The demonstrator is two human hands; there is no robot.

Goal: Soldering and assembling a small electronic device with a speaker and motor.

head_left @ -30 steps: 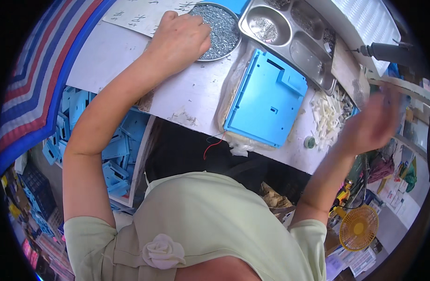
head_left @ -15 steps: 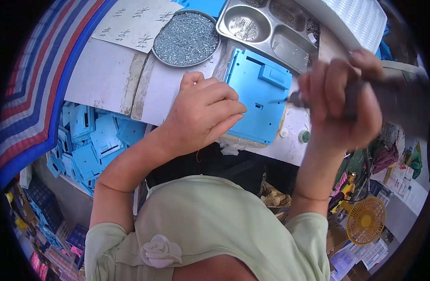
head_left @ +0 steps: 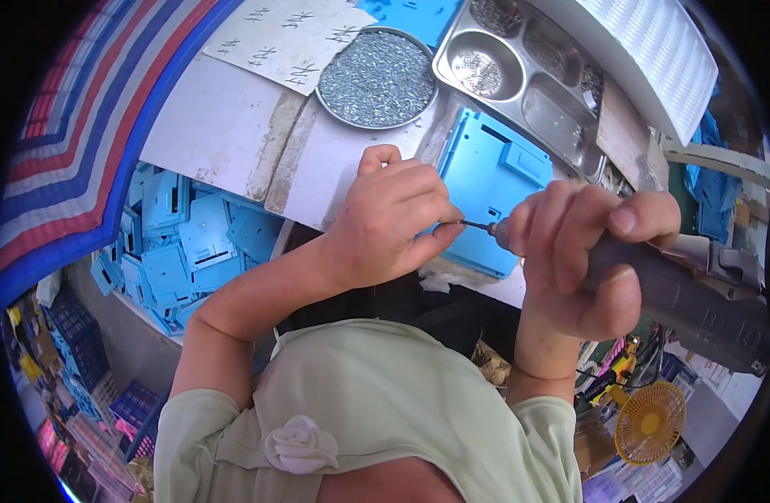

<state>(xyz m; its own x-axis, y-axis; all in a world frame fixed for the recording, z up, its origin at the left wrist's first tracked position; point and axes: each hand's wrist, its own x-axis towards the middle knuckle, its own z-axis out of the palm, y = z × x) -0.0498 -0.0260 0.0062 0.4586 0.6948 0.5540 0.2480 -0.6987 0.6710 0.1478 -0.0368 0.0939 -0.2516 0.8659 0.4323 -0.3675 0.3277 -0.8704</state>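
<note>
My right hand (head_left: 573,251) is wrapped round a dark grey electric screwdriver (head_left: 678,293), held nearly level with its thin bit pointing left. The bit's tip meets the pinched thumb and forefinger of my left hand (head_left: 397,214). Whatever those fingertips hold is too small to make out. Below and behind both hands lies a light-blue plastic panel (head_left: 485,159) with slots, small holes and a raised block near its far edge. Part of the panel is covered by my hands. A round metal dish (head_left: 321,96) full of small silvery screws stands beyond my left hand.
A steel compartment tray (head_left: 519,94) with small metal parts stands at the back, beside a white foam box (head_left: 645,59). Many blue panels (head_left: 192,235) are heaped at the left. Paper with handwriting (head_left: 276,38) lies near the dish. A yellow fan (head_left: 651,423) is at the lower right.
The screwdriver has come left and slightly down, and its bit now meets my left fingertips. The panel and dish appear shifted to the right in view.
</note>
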